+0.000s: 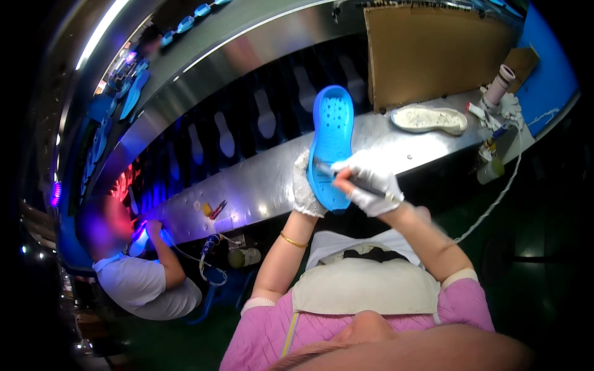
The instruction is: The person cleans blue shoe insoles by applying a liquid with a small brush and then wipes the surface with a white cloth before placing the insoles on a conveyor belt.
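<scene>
A bright blue shoe sole with small holes at its toe end is held over the metal bench, toe pointing away from me. My left hand, in a white knit glove, is closed around its left edge near the heel. In my right hand, gloved with bare fingertips showing, is a slim dark-handled brush. The blurred brush head lies against the inside of the sole near its left edge. My right fingers are pinched around the handle.
On the metal bench lie a pale sole to the right and small tools to the left. Cardboard stands behind. A pink tube and cord are at right. Pale insole shapes line a dark recess. A person works at left.
</scene>
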Motion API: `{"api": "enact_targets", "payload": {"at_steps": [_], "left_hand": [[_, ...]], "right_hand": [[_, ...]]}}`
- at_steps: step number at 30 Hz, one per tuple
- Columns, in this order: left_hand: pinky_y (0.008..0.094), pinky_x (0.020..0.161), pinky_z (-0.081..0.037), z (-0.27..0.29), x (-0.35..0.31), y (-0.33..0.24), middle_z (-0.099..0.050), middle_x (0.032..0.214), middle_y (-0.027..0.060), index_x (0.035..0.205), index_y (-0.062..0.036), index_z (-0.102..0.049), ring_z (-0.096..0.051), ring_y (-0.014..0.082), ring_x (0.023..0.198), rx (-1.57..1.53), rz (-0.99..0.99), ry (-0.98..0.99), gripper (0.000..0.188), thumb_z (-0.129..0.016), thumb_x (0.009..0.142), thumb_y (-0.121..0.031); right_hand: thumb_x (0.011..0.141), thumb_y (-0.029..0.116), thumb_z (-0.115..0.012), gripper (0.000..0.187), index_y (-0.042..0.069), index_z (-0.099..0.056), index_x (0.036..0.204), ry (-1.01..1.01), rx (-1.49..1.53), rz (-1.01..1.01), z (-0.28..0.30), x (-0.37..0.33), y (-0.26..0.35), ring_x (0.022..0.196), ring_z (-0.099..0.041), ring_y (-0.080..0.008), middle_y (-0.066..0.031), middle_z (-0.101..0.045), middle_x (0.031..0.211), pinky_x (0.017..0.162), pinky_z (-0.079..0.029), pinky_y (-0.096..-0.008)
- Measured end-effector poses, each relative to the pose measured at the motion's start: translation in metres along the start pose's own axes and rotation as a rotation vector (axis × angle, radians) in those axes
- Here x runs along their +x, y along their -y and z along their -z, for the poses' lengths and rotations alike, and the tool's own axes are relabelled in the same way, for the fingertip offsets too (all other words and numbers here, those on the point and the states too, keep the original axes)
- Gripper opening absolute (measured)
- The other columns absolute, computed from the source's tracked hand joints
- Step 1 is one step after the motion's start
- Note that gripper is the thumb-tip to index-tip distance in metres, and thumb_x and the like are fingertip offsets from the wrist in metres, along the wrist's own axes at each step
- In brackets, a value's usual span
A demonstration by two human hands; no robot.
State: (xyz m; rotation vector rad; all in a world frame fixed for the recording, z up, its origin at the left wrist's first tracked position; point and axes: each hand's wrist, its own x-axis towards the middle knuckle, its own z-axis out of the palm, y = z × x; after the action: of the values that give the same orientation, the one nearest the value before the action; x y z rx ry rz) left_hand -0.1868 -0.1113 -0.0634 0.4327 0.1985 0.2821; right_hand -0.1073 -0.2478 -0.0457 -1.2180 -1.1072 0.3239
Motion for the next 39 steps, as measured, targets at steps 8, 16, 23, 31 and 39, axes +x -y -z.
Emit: {"api": "enact_targets", "payload": {"at_steps": [8,16,23,31,39], "left_hand": [[0.0503,0.092,-0.045,0.01,-0.018,-0.005,-0.05,0.123,0.0246,0.134,-0.0001,-0.036,-0.056,0.0403,0.103,-0.105,0.118,0.164,0.068,-0.038,0.089,-0.051],[0.0516,0.094,-0.044,0.021,-0.029,-0.009,-0.054,0.118,0.0244,0.131,0.0035,-0.037,-0.057,0.0374,0.104,-0.187,0.126,0.234,0.066,-0.042,0.09,-0.047],[0.0451,0.093,-0.046,0.053,-0.027,-0.024,-0.056,0.116,0.0227,0.13,0.003,-0.04,-0.057,0.0345,0.104,-0.048,0.06,0.187,0.063,-0.043,0.09,-0.047],[0.0414,0.086,-0.051,0.004,-0.027,-0.033,-0.056,0.114,0.0228,0.13,0.0033,-0.037,-0.061,0.0339,0.099,0.326,-0.168,0.121,0.066,-0.052,0.088,-0.044],[0.051,0.083,-0.051,-0.117,0.04,-0.13,-0.055,0.108,0.0243,0.129,0.0068,-0.037,-0.061,0.0378,0.092,0.439,-0.267,0.424,0.077,-0.024,0.091,-0.059]], "right_hand": [[0.077,0.0,-0.07,0.011,0.004,-0.06,0.082,-0.016,0.122,-0.273,0.048,0.048,-0.017,0.073,-0.062,-0.0132,-0.0086,-0.065,0.086,0.067,-0.052,-0.0244],[0.067,-0.001,-0.074,0.015,0.002,-0.064,0.077,-0.052,-0.418,0.455,0.013,0.037,-0.008,0.072,-0.062,-0.0214,-0.0101,-0.064,0.081,0.065,-0.049,-0.0305],[0.07,0.001,-0.075,0.02,0.004,-0.064,0.087,0.065,0.226,-0.251,0.015,0.006,0.005,0.083,-0.063,-0.0173,-0.0086,-0.065,0.09,0.076,-0.051,-0.0299],[0.067,-0.005,-0.067,0.015,0.003,-0.062,0.078,0.24,-0.503,0.484,0.039,0.054,0.038,0.075,-0.062,-0.0271,-0.0135,-0.064,0.087,0.065,-0.049,-0.0309],[0.068,-0.009,-0.072,0.02,0.004,-0.063,0.079,-0.208,-0.341,0.22,0.085,0.009,0.04,0.074,-0.061,-0.0151,-0.0087,-0.064,0.086,0.069,-0.049,-0.0265]]}}
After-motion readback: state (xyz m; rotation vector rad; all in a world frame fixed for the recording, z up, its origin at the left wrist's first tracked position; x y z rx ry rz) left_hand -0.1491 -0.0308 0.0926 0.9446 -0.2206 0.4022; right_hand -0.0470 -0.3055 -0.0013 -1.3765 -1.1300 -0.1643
